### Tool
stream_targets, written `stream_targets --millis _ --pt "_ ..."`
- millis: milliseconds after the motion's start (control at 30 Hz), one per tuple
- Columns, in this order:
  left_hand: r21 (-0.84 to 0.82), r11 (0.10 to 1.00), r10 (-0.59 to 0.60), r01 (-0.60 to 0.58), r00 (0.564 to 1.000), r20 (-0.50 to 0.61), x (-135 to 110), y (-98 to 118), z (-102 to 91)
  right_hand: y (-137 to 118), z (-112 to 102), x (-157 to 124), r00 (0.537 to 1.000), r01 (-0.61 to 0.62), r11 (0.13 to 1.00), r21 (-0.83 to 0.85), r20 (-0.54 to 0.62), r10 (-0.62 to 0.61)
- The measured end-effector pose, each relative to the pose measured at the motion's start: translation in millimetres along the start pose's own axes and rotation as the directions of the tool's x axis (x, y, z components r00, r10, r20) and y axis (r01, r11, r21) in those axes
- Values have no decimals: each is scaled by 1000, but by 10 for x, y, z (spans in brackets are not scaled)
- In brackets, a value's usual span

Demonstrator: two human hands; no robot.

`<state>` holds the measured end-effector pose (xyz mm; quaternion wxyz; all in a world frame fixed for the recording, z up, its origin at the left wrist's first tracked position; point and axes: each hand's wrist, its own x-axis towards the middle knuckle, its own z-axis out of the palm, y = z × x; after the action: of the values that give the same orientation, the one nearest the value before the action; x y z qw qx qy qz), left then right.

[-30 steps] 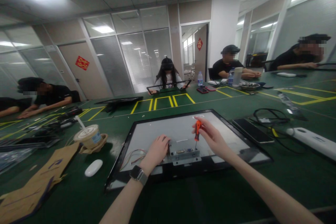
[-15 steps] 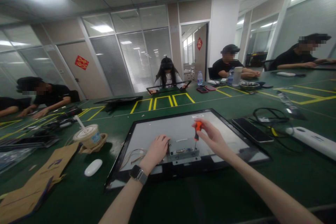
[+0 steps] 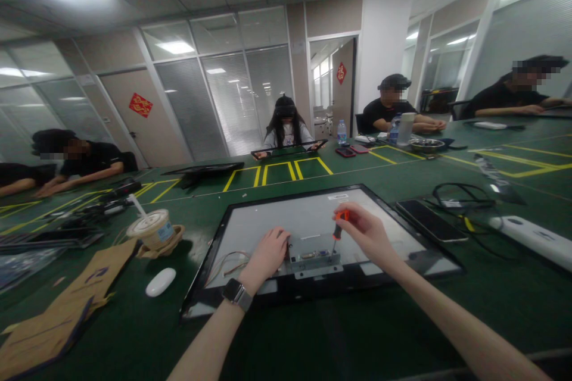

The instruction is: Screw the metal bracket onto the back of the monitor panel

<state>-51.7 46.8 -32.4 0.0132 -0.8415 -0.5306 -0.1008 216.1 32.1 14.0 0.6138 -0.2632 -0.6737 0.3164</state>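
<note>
A display panel (image 3: 263,220) with a pale back and black frame lies flat before me. Near its front edge is a metal bracket (image 3: 319,263) with connector ports. My left hand (image 3: 268,253), a watch on its wrist, rests on the panel with its fingers curled against the bracket's left end; the fingertips are partly hidden. My right hand (image 3: 364,229) pinches the orange and black handle of a screwdriver (image 3: 339,227). The shaft points down, its tip at the bracket's right end. Any screw there is too small to make out. Thin wires (image 3: 230,263) lie left of the bracket.
Left of the panel are a drink cup (image 3: 154,229) in a carton holder, a white oval case (image 3: 161,282) and a brown paper bag (image 3: 67,303). A black phone (image 3: 431,220), cables and a white device (image 3: 540,242) lie right. Several people sit around the green table (image 3: 295,333).
The screwdriver's handle has tilted further right, and my right hand has turned and shifted slightly right with it. My left hand stays against the bracket. The whole view has shifted a little.
</note>
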Motion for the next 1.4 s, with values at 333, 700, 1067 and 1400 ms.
stream_targets --millis 333,700,1067,1400 --pt "-3 1000 -18 19 1000 19 9 5 -6 -39 -17 10 997 64 986 -152 -20 -68" --pt "1 1000 -8 8 1000 15 2 7 -14 0 20 -24 994 113 982 -150 12 -112" --pt "-1 1000 -7 7 1000 20 3 10 -14 9 -70 10 988 107 968 -227 130 -79" --pt "23 1000 -7 6 1000 16 17 -16 35 -2 -16 -19 978 112 982 -151 190 -82"
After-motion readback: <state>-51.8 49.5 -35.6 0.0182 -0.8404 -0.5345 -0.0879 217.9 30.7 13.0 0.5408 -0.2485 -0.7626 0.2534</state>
